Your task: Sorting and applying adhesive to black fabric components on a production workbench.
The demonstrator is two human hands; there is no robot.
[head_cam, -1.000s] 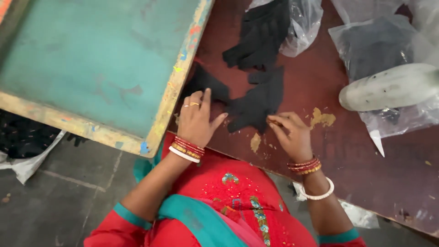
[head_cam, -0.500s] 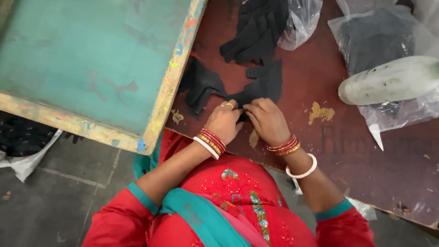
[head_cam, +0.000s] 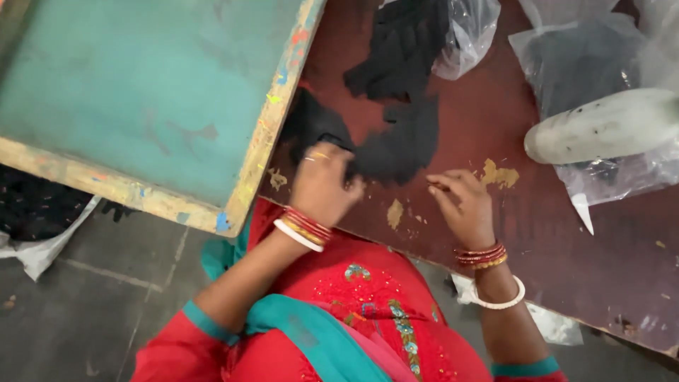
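A black knitted glove [head_cam: 399, 145] lies flat on the dark red-brown table [head_cam: 495, 233], close to its near edge. My left hand [head_cam: 320, 185] is closed on the left part of this glove, next to the teal board. A short way to the right, my right hand [head_cam: 461, 204] rests on the table near the glove's lower right edge without touching it. Its fingers are curled and pinched together, and I see nothing clear in them. Both wrists carry red and white bangles.
A teal board with a paint-stained wooden frame [head_cam: 141, 92] fills the left. More black gloves spill from a clear plastic bag [head_cam: 414, 42] at the back. A second bag of dark cloth [head_cam: 587, 64] and a white rounded form [head_cam: 601, 127] lie at the right.
Both hands were together on the glove half a second ago. My right hand has since drawn off to the right, and my left hand stays closed on the glove's left part.
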